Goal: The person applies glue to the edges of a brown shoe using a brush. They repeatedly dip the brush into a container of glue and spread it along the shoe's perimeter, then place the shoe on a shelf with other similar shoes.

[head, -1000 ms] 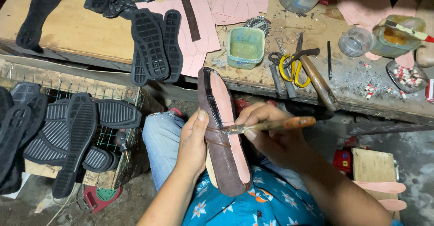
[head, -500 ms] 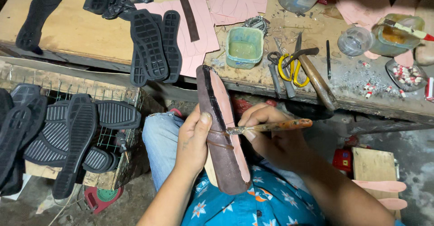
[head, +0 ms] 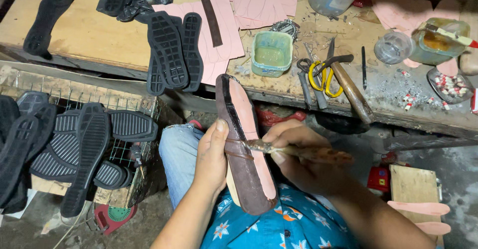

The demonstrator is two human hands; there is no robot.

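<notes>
Shoe upper [head: 246, 144], brown with a pink insole face turned up, sits at the centre of the frame, held over our lap with its toe pointing toward the surface [head: 89, 35]. Our left hand [head: 211, 154] wraps its fingers around the left edge of the shoe, thumb pressed on the brown rim. Our right hand [head: 298, 159] has its fingers clenched around a brush [head: 294, 151] with a stained wooden handle, whose tip touches the shoe's brown edge just beside our left thumb. Just above the toe, on the surface, we see a small green tub [head: 271, 53], with yellow-handled scissors [head: 323, 72] and a hammer [head: 351, 87] to its right. Black rubber soles [head: 172, 50] lie on pink sheets in the upper middle, and more black soles [head: 74, 144] are stacked at the left of the frame.
</notes>
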